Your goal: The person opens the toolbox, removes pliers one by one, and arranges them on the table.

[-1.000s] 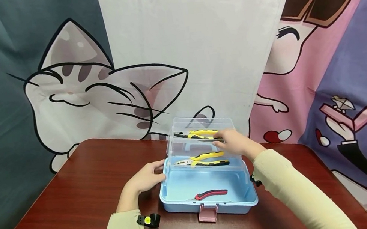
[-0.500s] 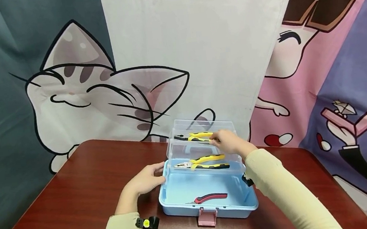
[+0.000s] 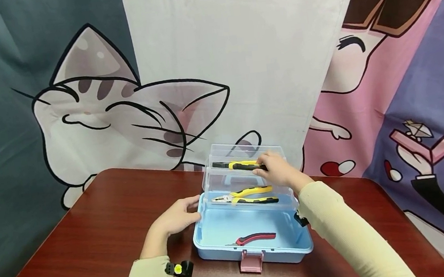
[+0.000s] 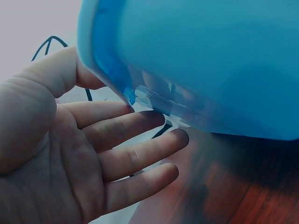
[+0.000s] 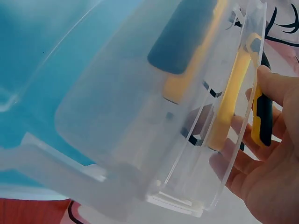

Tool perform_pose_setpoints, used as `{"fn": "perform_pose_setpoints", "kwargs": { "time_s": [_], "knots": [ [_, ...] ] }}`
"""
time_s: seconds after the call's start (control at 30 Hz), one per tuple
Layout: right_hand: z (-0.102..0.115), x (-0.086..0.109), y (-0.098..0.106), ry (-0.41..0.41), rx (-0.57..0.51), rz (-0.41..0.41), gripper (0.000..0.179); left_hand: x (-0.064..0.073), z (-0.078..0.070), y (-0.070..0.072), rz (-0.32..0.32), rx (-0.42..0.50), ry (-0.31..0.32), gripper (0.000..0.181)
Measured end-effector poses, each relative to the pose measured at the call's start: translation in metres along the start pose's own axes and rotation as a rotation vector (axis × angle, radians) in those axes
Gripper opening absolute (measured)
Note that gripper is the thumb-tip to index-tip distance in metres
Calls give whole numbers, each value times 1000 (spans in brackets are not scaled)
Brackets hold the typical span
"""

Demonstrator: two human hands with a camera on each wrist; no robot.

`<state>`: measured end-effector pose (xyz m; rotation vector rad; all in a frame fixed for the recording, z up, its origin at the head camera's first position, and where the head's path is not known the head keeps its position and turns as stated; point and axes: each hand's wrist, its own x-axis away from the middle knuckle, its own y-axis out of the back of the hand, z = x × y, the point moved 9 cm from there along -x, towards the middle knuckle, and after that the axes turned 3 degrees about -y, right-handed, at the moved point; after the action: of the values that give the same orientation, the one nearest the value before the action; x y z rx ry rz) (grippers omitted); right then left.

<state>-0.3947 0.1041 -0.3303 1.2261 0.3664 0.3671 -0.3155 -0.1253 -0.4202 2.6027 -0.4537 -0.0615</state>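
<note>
A light-blue toolbox (image 3: 256, 255) stands open on the table, its clear stepped trays raised at the back. My right hand (image 3: 276, 169) pinches one black-and-yellow handle of a pair of pliers (image 3: 242, 166) at the upper tray; the jaws reach left. In the right wrist view, the held handle (image 5: 263, 116) lies between thumb and fingers, behind the clear tray wall. Yellow-and-black combination pliers (image 3: 249, 196) lie in the lower tray. Red-and-black pliers (image 3: 255, 238) lie on the box floor. My left hand (image 3: 176, 217) rests against the box's left side, fingers extended in the left wrist view.
The reddish-brown wooden table (image 3: 94, 244) surrounds the box. A pink latch (image 3: 252, 261) hangs at the box's front. Behind the table hangs a cartoon-printed cloth (image 3: 253, 52).
My right hand has shifted slightly left and gripped the upper pliers' handle. Those pliers have tilted, with the black handle now facing up front. The left hand has stayed on the box's side.
</note>
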Motion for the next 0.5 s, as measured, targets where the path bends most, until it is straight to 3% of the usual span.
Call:
{"fn": "perform_pose_setpoints", "kwargs": {
  "time_s": [0.23, 0.4, 0.5],
  "knots": [
    [-2, 1, -1, -29, -32, 18, 33, -1, -1, 0, 6, 1, -3, 64],
    [-7, 1, -6, -99, -83, 73, 45, 0, -1, 1, 4, 3, -10, 64],
    [-5, 1, -8, -85, -74, 98, 52, 0, -1, 0, 0, 1, -10, 64]
  ]
}}
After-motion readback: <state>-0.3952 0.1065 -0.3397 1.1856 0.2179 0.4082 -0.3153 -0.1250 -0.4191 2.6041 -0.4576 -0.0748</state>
